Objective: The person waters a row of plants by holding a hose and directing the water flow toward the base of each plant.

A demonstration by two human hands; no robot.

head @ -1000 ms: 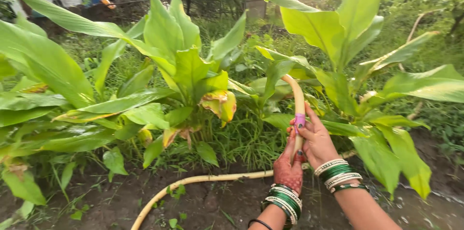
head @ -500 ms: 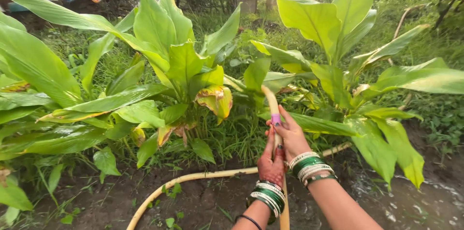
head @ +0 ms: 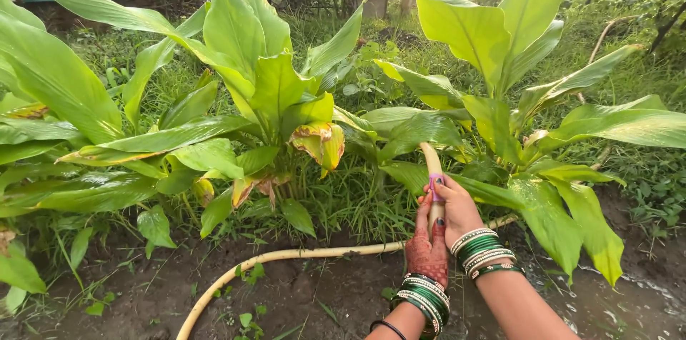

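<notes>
Hose tip (head: 431, 158) has swung right and dropped since the earlier frame. Left hand (head: 429, 248) and right hand (head: 459, 209) both clasp the cream hose upright before broad-leaved plants (head: 271, 90), above wet soil (head: 321, 297)

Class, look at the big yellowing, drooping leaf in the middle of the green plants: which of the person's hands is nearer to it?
Left. The left hand grips the cream-coloured hose lower down, on the side of the yellowing leaf; the right hand grips higher up, farther to the right.
</notes>
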